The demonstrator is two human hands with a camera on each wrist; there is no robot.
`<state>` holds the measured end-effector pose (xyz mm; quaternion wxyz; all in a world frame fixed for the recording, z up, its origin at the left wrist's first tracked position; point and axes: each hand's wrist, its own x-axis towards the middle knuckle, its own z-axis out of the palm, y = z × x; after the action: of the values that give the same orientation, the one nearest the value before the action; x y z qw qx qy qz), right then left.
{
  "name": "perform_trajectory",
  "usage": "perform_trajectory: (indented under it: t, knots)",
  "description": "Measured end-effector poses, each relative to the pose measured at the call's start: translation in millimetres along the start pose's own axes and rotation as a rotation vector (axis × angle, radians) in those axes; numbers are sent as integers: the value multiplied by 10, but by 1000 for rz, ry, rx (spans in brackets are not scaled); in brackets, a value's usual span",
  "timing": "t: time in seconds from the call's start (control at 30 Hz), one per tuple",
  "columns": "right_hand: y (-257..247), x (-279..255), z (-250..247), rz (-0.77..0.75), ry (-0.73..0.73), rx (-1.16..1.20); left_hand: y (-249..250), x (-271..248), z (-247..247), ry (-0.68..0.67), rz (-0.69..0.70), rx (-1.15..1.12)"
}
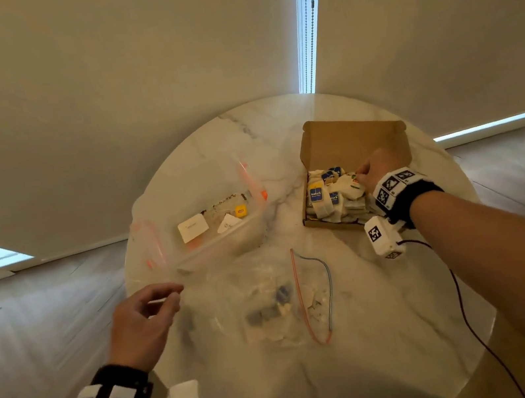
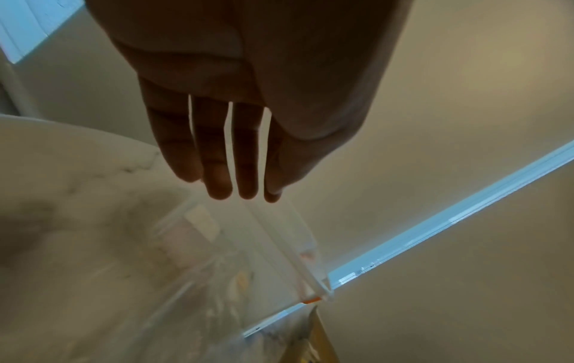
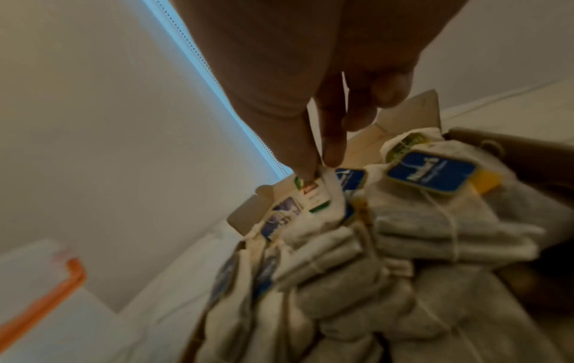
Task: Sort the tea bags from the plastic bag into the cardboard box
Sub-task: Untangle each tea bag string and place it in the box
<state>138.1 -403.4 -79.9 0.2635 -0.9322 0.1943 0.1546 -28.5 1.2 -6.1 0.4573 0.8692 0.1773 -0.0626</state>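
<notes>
An open cardboard box (image 1: pixel 352 135) stands at the table's back right, piled with white tea bags (image 1: pixel 324 204) with blue tags. My right hand (image 1: pixel 362 174) hovers over the pile. Its thumb and forefinger pinch a tea bag (image 3: pixel 317 203) with a red and green tag; the right hand (image 3: pixel 320 169) shows this closely, with the box flap (image 3: pixel 413 110) behind. A clear plastic bag (image 1: pixel 216 241) with an orange zip stands open at centre left, holding a few sachets (image 1: pixel 193 227). My left hand (image 1: pixel 170 296) pinches its near rim; the left hand (image 2: pixel 270 195) meets the bag's zip strip (image 2: pixel 298 248).
A second clear bag (image 1: pixel 271 301) with a red and blue zip lies flat in the table's middle, holding blurred tea bags. A black cable (image 1: pixel 463 304) trails from my right wrist over the round marble table (image 1: pixel 370 372). Blinds and a bead chain (image 1: pixel 310 17) hang behind.
</notes>
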Motion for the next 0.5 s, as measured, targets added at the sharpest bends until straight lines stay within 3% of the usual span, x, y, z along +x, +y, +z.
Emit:
perform_trajectory:
  t: [0.13, 0.23, 0.27, 0.33, 0.4, 0.5]
  knots:
    - [29, -11, 91, -38, 118, -129, -329, 35, 43, 1, -130, 119]
    - [-66, -380, 83, -240, 251, -115, -657, 84, 149, -125, -235, 270]
    - [-98, -556, 109, -302, 229, -67, -730, 94, 193, -182, -243, 312]
    - [-160, -961, 247, -362, 15, -1, -819, 118, 302, -290, -229, 385]
    - [-221, -1328, 456, -315, -251, 27, -862, 168, 419, -349, -183, 434]
    - [-221, -1626, 758, -264, -398, 124, -892, 271, 574, -387, -142, 520]
